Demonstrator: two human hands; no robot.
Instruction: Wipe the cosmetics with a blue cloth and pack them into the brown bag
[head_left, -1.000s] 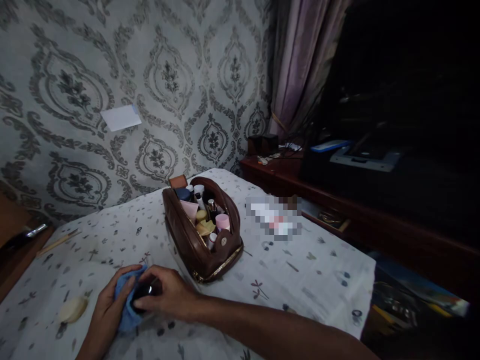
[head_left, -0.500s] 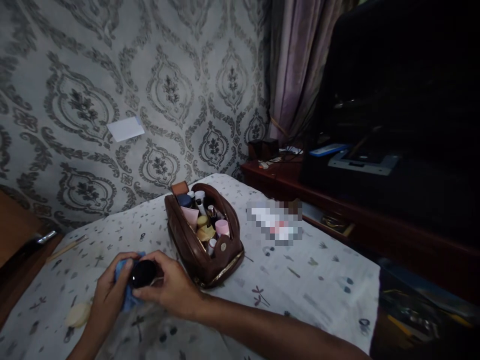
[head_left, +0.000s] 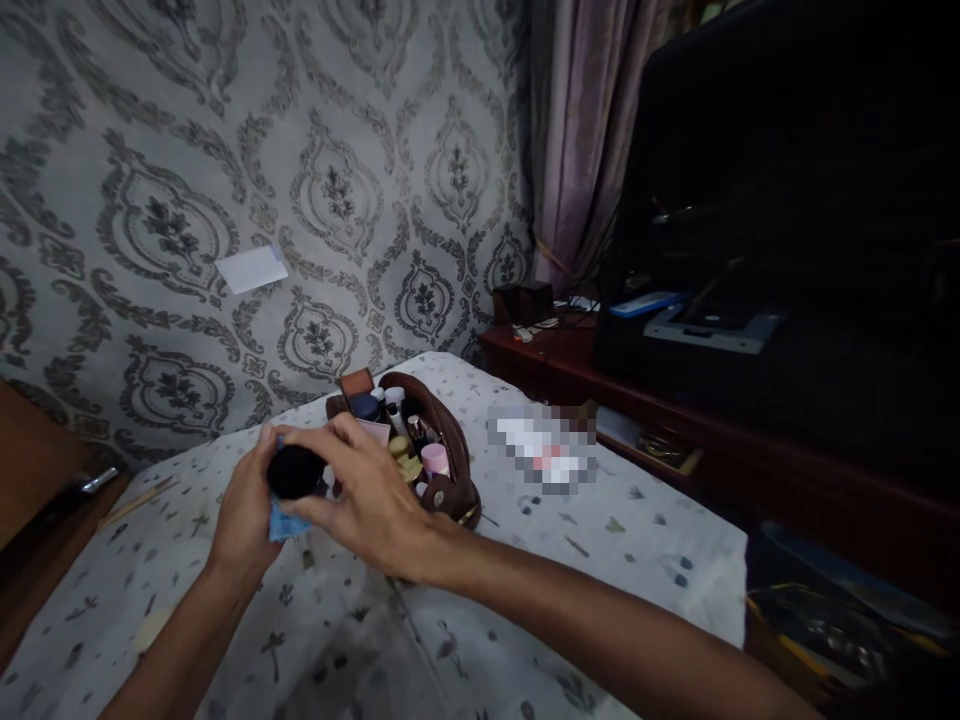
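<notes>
Between my two hands is a small round container with a glossy black top (head_left: 296, 472); its lower part is hidden. My right hand (head_left: 367, 495) grips it from the right, thumb and fingers curled around its edge. My left hand (head_left: 244, 510) closes on a blue cloth (head_left: 287, 526), pressing it against the container's left and under side. Just behind my right hand stands an open brown toiletry bag (head_left: 459, 480), partly covered by that hand. Tubes, bottles and a pink-lidded jar (head_left: 435, 459) fill the bag.
A pale round thing (head_left: 152, 630) lies by my left forearm on the patterned white cloth (head_left: 645, 570). Thin wooden sticks (head_left: 139, 503) are at the left edge. A blurred-out item (head_left: 544, 447) lies right of the bag. Beyond is a dark red desk (head_left: 540, 355) with an open drawer.
Both hands have risen away from me with the container and cloth, and the black top now faces me more. My right hand now covers part of the bag's front.
</notes>
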